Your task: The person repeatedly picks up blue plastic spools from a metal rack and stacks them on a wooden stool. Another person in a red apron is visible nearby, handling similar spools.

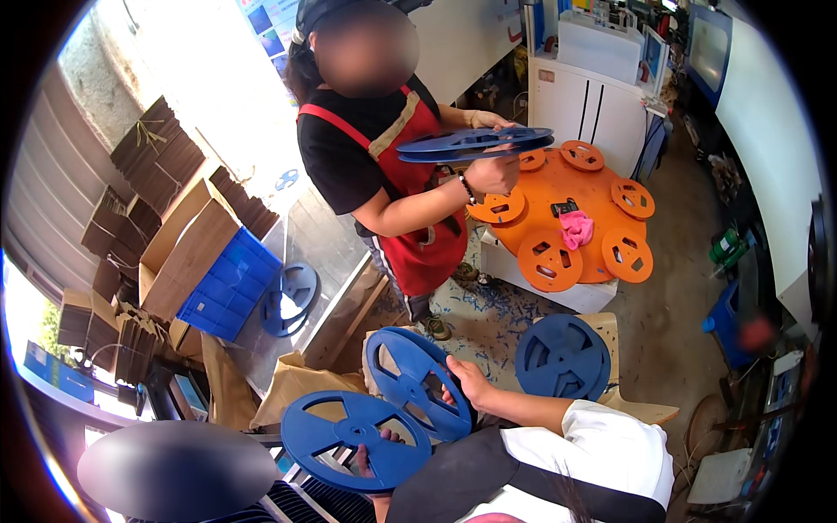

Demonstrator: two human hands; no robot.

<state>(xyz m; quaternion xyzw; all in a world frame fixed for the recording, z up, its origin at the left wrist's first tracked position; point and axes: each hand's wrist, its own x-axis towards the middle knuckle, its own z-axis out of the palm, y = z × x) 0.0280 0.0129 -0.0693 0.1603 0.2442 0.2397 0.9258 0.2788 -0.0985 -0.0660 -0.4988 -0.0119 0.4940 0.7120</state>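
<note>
Our right hand (468, 382) grips the rim of the farther blue reel (414, 378) while our left hand (364, 462) sits behind the near-left blue disc (343, 436), its grip too hidden to tell, so we should steady both and keep their flat faces from scraping.

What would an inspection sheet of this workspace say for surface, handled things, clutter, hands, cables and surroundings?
Surface: orange round table bearing orange discs and a pink cloth.
Job's things: near blue reel; far blue reel, tilted.
Clutter: blue scraps on the floor; cardboard stacks.
Hands: right hand grips the far reel's rim; left hand partly hidden behind the near one, grip unclear.
Cables: nothing seen near the hands; elsewhere too small to tell.
Surroundings: co-worker holding another reel.
</note>
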